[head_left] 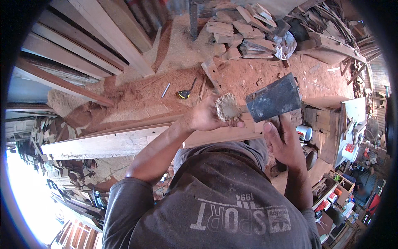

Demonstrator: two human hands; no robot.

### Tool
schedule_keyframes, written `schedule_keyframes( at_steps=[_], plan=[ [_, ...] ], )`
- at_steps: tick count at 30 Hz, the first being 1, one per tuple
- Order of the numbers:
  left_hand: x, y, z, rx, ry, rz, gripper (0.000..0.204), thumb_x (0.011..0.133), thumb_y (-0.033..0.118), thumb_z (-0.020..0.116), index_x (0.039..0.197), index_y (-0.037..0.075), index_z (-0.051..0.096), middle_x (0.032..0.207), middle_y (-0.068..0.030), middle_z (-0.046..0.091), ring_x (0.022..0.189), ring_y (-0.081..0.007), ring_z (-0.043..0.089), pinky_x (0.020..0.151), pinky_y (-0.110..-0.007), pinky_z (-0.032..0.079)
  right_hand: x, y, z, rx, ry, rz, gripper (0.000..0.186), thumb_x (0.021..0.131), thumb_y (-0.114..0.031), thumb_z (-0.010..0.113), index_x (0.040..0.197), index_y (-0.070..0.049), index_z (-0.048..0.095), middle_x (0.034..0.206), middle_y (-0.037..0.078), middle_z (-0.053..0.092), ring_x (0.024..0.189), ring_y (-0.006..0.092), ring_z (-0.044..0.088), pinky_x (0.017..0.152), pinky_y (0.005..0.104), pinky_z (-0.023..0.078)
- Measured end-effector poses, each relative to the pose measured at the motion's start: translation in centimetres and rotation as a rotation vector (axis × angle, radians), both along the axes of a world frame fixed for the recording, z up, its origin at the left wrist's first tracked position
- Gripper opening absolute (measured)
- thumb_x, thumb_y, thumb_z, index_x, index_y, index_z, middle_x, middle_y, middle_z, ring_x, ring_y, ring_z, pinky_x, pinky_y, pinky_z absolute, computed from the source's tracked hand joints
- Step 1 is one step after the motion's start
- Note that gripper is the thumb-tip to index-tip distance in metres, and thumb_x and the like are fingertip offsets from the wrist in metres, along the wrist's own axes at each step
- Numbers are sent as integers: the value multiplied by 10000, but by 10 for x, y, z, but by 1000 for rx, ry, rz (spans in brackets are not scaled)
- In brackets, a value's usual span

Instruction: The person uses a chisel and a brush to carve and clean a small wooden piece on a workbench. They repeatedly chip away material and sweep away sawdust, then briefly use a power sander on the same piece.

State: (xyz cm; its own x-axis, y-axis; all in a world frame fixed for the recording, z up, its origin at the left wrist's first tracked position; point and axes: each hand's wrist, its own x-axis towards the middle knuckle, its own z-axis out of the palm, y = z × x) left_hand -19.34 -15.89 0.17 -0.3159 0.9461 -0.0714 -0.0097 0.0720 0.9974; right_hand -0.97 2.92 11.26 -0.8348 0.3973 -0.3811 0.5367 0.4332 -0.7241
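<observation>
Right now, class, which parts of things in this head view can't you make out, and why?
In the head view:
- Frayed piece: lower end, hidden by its own top and the left hand.
- Dark tool: gripped part of its handle, hidden by the right hand.
- Tape measure: markings, too small.
- Bright patch: details, lost in glare.

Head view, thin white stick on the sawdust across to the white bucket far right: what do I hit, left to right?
Thin white stick → black-and-yellow tape measure → pale bristly-ended piece → dark metal blade → white bucket with red label
</observation>
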Motion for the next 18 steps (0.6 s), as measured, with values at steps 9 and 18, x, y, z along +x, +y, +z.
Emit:
schedule_keyframes(
  at_steps=[9,18],
  plan=[
    [8,-1,-6,102,102,23,209,879,163,858,1057,78,788,991,-84,777,931,-200,747,864,-360,574,-19,-4,31,18,477,-22,408,1012,-360,697,1123,31,658,937,145,697,830,283,671,832,415,531],
    [24,-16,-17,252,67,195,397,847,167,902,1181,41,729,1066,-85,777,1006,-186,726,918,-352,568,-43,-21,39,294,257,367,529,1016,-536,621,1010,-9,668,827,195,744,817,418,746,741,502,553]
  ],
)
